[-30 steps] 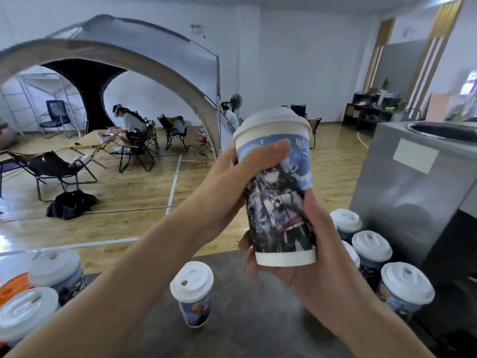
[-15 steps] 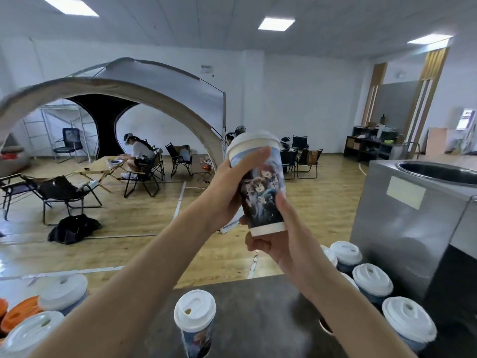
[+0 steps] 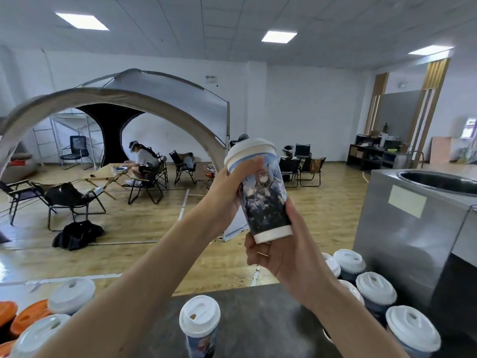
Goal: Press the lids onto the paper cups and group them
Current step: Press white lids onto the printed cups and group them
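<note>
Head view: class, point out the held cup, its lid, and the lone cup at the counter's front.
held cup (image 3: 263, 200): head view, on its printed wall.
lid (image 3: 249, 149): head view, on its white dome.
lone cup (image 3: 200, 326): head view, on its white lid.

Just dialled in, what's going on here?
A person holds a lidded paper cup up with both hands: the left hand grips it just under the lid, the right hand holds its base. On the counter below, several lidded cups stand grouped at the right, and a single cup stands alone in the middle.
</note>
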